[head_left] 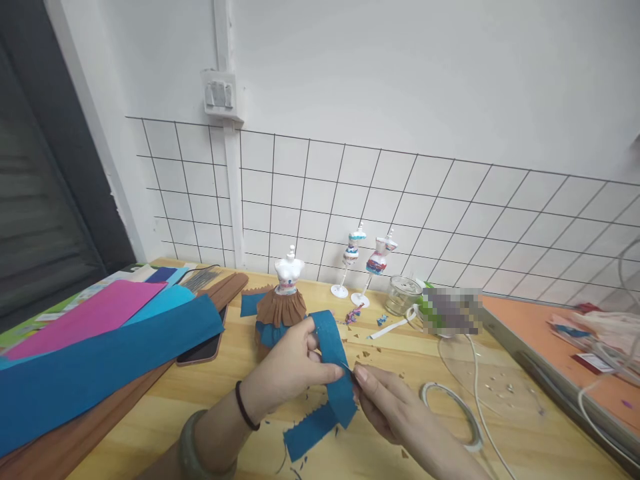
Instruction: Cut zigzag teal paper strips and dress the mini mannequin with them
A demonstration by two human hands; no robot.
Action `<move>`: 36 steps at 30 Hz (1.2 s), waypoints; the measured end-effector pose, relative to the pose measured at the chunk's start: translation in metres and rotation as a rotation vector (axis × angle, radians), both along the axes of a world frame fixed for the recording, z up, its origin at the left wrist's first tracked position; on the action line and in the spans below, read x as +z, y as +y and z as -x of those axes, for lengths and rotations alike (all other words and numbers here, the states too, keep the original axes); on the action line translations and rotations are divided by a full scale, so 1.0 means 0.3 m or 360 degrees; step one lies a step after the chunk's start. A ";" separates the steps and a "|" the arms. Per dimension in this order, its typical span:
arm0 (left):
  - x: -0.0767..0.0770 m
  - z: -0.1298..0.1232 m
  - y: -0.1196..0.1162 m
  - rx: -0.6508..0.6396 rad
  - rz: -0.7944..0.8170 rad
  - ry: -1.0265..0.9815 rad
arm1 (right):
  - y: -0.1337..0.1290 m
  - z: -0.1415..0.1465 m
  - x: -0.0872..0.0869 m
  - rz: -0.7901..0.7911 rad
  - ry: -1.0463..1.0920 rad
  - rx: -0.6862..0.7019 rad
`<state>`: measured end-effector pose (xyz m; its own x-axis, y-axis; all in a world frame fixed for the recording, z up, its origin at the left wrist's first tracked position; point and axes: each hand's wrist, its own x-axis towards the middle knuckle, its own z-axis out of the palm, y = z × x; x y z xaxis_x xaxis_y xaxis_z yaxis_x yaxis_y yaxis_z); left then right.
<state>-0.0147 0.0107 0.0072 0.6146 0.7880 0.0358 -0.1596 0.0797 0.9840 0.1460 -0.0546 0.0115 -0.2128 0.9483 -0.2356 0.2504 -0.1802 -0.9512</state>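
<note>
Three miniature dress forms (290, 270), two hands (295, 363), one glass jar (403, 297), one tape roll (473, 425), one smartphone (204, 351), one bangle (189, 445).

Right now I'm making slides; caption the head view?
Left hand holds a blue strip near a skirted mannequin; right hand alongside.

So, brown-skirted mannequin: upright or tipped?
Upright. The mannequin's torso rises straight, neck knob on top, with the brown skirt hanging below the waist. Its base is hidden, so can't tell how it's supported.
</note>
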 end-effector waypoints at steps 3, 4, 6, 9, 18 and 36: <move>0.004 0.001 -0.004 0.0008 0.0005 0.0028 | 0.000 0.002 -0.002 -0.0009 -0.0010 -0.0012; 0.007 0.001 -0.005 0.0011 0.0005 0.0039 | 0.000 0.003 -0.002 -0.0012 -0.0010 -0.0014; 0.012 0.000 -0.006 0.0013 0.0004 0.0058 | -0.001 0.002 -0.002 -0.0016 -0.0012 -0.0009; 0.017 0.000 -0.006 0.0005 0.0015 0.0064 | -0.002 -0.001 -0.007 -0.0015 -0.0003 0.0000; 0.016 -0.002 -0.007 -0.0008 0.0032 0.0075 | 0.004 -0.010 -0.039 0.0019 0.0088 -0.0035; 0.016 0.000 -0.003 0.0051 0.0030 0.0110 | 0.003 0.002 -0.014 -0.0014 -0.0013 -0.0012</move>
<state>-0.0147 0.0098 0.0120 0.5894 0.8076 -0.0207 -0.0944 0.0943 0.9911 0.1453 -0.0538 0.0071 -0.2038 0.9519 -0.2288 0.2569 -0.1735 -0.9507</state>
